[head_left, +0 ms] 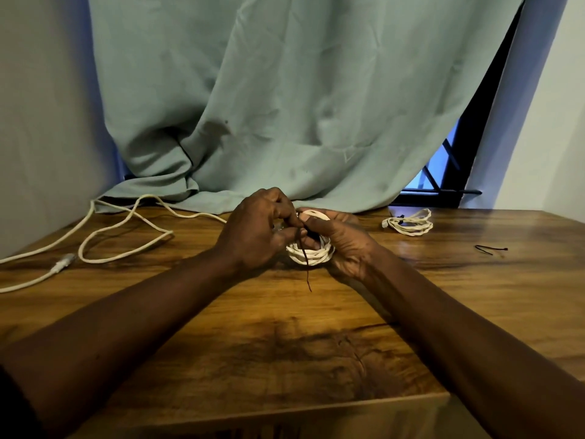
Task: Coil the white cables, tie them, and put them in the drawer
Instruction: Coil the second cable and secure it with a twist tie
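Both hands, left [256,232] and right [342,242], grip the coiled cable [311,253] mid-desk, pinching the dark tie [305,258]; tying step, next cinch it snug.

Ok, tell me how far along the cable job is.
Done: one coiled cable lies at the far right of the table, apparently tied. In hand: the right hand holds a second coil while the left hand pinches a dark tie across it. Left: the loose cable on the left is uncoiled, a spare tie waits, and nothing is stowed; no drawer shows.
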